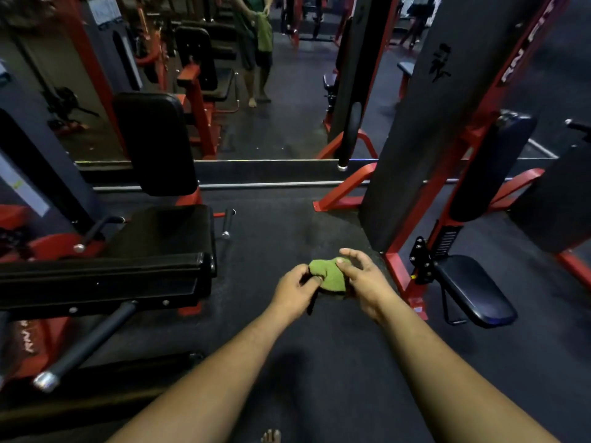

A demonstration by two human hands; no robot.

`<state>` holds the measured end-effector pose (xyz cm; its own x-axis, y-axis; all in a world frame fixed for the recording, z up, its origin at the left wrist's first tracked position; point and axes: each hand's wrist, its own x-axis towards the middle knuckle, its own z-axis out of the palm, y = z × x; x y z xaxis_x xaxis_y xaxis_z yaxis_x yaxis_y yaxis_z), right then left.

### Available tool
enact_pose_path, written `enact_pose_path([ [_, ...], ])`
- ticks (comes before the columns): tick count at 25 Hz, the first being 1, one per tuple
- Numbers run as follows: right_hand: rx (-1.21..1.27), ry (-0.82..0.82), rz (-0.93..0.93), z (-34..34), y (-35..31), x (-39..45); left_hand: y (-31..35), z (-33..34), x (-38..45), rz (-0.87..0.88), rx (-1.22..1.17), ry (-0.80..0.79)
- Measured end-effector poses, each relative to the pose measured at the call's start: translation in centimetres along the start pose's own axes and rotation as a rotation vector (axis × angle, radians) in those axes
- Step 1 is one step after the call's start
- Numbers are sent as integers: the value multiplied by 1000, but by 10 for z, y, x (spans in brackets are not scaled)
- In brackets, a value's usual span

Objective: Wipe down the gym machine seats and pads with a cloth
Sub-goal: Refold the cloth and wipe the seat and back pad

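A small green cloth point(331, 272) is bunched up between my two hands above the dark floor. My left hand point(295, 290) grips its left end with curled fingers. My right hand point(363, 278) pinches its right side with thumb and fingers. To my left stands a red-framed machine with a black seat point(166, 231) and an upright black back pad point(156, 142). At the right, a small dark seat point(473, 289) juts from another red frame, with a tall black pad point(489, 167) above it.
A wall mirror point(275, 91) ahead reflects a person holding a green cloth. A chrome-tipped bar point(86, 343) sticks out low on the left. A black weight-stack column point(412, 132) rises at centre right. Dark rubber floor point(319, 362) lies between the machines.
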<state>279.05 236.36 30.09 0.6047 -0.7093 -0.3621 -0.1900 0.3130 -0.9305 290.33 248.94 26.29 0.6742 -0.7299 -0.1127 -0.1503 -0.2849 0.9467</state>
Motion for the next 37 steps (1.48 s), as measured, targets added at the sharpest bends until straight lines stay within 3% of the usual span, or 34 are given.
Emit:
enact_pose_path([
  [4, -311, -162, -183, -18, -14, 38, 29, 8, 47, -139, -273, 121],
  [6, -446, -278, -301, -27, -22, 60, 36, 13, 73, -168, -262, 157],
  [8, -561, -278, -412, -36, -27, 91, 41, 22, 95, -186, -238, 200],
  [11, -601, -217, -417, -45, -35, 141, 42, 27, 112, -179, -33, 164],
  [14, -663, -205, -380, -57, -52, 186, 32, 19, 120, -129, 368, 98],
  [16, -731, -182, -391, -66, -63, 213, 23, 2, 118, -152, 509, 267],
  [18, -835, -166, -392, -76, -76, 236, 17, -20, 109, -224, 484, 465],
  [22, -1016, -205, -372, -76, -98, 266, 0, -49, 101, -338, 568, 597],
  [24, -1106, -242, -350, -67, -99, 282, -5, -49, 110, -348, 449, 676],
  [27, -908, -435, -314, -46, -93, 297, -4, -43, 136, -336, 194, 775],
  [30, -473, -655, -47, -12, -90, 294, 0, -33, 170, -311, -50, 813],
  [32, -339, -711, 100, 14, -87, 292, 6, -21, 191, -264, -188, 774],
  [37, -343, -796, 102, 63, -91, 305, -3, -22, 224, -109, -54, 717],
])
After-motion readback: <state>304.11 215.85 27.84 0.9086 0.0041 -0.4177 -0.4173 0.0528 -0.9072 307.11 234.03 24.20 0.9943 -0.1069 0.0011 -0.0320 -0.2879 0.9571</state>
